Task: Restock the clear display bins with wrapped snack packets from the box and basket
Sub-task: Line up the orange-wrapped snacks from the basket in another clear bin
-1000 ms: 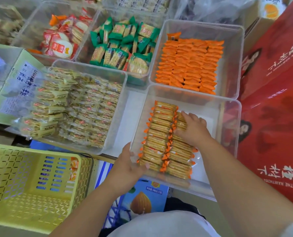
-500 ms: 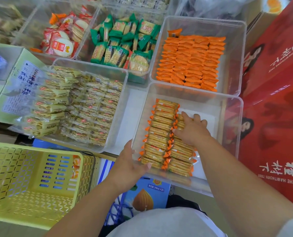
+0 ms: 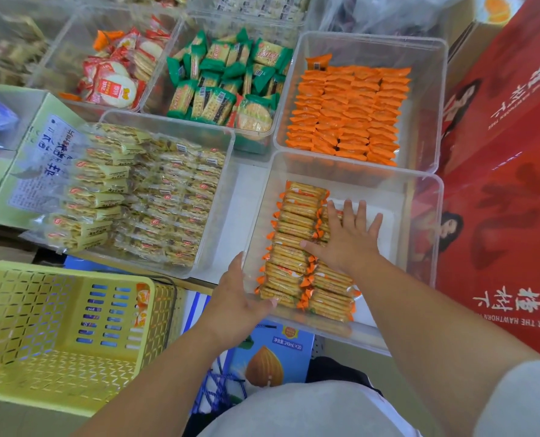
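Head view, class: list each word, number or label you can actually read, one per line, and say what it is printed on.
"240mL×20", after small Chinese characters: blue almond carton below the bins.
"THE HAWTHORN", upside down, cut off at both ends: red box, by large Chinese characters.
Large Chinese characters, sideways: green box flap; its fine print is too small.
Packet labels in the clear bins: too small or blurred.

Light grey short-sleeved shirt (image 3: 309, 411); bare forearms; dark trousers (image 3: 335, 370).

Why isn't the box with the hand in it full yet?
Partly full. The clear bin holds two rows of cracker packets on its left; bare floor shows beyond the right hand.
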Demonstrator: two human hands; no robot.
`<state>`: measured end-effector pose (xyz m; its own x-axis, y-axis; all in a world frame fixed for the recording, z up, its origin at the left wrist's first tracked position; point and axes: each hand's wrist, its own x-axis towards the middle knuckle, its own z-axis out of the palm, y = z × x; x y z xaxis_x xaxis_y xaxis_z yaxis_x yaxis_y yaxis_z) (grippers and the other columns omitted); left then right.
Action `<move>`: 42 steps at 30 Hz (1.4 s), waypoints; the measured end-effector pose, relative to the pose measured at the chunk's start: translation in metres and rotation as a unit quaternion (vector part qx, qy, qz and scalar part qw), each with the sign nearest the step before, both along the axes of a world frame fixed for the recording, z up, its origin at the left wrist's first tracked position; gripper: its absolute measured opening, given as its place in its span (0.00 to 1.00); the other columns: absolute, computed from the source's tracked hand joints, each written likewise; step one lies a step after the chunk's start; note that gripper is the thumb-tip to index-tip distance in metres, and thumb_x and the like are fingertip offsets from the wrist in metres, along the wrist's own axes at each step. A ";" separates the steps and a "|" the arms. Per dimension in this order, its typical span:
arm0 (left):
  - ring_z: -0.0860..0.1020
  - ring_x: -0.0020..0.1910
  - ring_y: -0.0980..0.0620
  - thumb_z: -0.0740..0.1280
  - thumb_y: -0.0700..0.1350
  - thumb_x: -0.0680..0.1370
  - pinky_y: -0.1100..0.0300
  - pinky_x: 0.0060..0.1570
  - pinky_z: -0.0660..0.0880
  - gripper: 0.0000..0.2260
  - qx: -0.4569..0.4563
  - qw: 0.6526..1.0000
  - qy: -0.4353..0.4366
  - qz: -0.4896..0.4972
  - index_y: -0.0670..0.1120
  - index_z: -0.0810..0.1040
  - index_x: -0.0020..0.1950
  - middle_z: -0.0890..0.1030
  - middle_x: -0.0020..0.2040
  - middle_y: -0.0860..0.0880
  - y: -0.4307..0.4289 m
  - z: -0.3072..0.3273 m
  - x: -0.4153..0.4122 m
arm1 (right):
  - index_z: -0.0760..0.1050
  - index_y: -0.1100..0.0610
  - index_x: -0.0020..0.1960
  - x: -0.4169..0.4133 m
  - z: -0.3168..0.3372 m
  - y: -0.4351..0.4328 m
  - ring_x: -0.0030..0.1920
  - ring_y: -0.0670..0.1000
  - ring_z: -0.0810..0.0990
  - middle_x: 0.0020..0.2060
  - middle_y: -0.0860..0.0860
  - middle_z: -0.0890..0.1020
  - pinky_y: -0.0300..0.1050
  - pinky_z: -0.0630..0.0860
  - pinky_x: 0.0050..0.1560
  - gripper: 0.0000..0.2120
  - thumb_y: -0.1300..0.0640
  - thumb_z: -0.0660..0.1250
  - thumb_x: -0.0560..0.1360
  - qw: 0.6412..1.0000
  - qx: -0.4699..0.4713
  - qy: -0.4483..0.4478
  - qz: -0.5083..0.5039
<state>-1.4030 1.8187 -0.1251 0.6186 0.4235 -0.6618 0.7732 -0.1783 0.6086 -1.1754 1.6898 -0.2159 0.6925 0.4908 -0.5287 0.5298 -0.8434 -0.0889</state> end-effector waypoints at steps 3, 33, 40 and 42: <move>0.57 0.81 0.48 0.74 0.55 0.77 0.46 0.76 0.63 0.49 -0.008 1.000 -0.001 0.005 0.58 0.41 0.84 0.56 0.83 0.49 0.000 0.003 -0.002 | 0.29 0.47 0.80 -0.001 0.006 0.001 0.77 0.61 0.26 0.80 0.53 0.32 0.72 0.26 0.69 0.59 0.14 0.38 0.60 1.000 -0.001 0.000 -0.003; 0.76 0.65 0.47 0.73 0.59 0.75 0.58 0.58 0.73 0.30 0.197 0.917 0.055 -0.342 0.54 0.71 0.75 0.76 0.69 0.49 0.183 -0.031 -0.143 | 0.66 0.37 0.71 -0.318 0.115 0.086 0.52 0.37 0.78 0.56 0.35 0.78 0.41 0.76 0.49 0.24 0.31 0.59 0.77 0.942 0.213 0.213 -0.151; 0.79 0.57 0.46 0.74 0.58 0.70 0.51 0.54 0.80 0.27 0.287 0.842 0.107 -0.443 0.50 0.76 0.66 0.73 0.63 0.47 0.168 -0.049 -0.138 | 0.73 0.39 0.60 -0.333 0.114 0.090 0.43 0.37 0.78 0.52 0.36 0.79 0.34 0.65 0.34 0.11 0.38 0.58 0.82 0.948 0.171 0.199 -0.179; 0.78 0.58 0.45 0.73 0.61 0.71 0.50 0.54 0.79 0.27 0.319 0.812 0.107 -0.476 0.50 0.76 0.65 0.73 0.63 0.45 0.165 -0.054 -0.139 | 0.73 0.40 0.57 -0.332 0.114 0.091 0.45 0.41 0.80 0.50 0.36 0.79 0.38 0.67 0.35 0.10 0.39 0.58 0.82 0.950 0.159 0.200 -0.180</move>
